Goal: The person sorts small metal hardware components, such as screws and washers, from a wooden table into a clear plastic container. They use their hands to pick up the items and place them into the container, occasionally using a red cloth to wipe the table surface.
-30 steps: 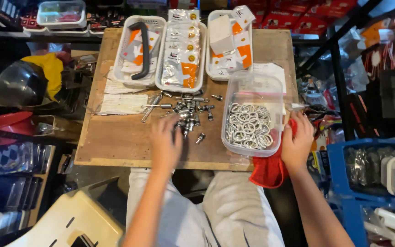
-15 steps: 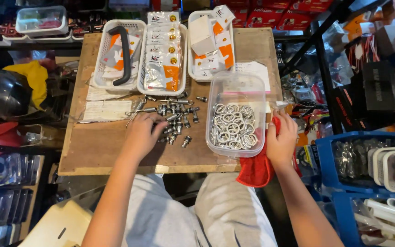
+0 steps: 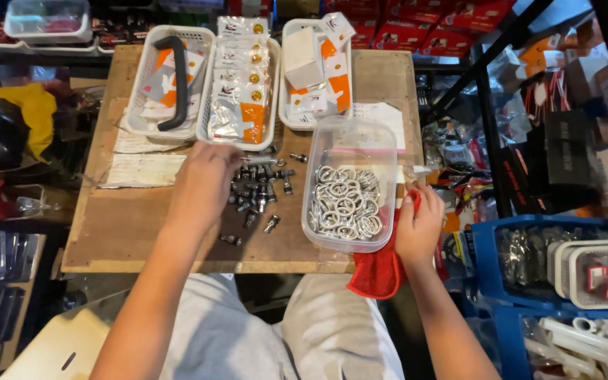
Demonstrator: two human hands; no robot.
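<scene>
Reaching further up the desk (image 3: 142, 225) than before, left hand (image 3: 202, 186) covers the bolts (image 3: 258, 197); its grip apparently closing, contents hidden. Right hand (image 3: 416, 229) stays clamped on red cloth (image 3: 381, 271)

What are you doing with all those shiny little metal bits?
A person sits at a wooden table. The left hand reaches into a pile of small bolts in the middle. The right hand rests on a red cloth at the table's edge, beside a clear tub full of metal rings. Three white baskets of packets stand at the back.
</scene>
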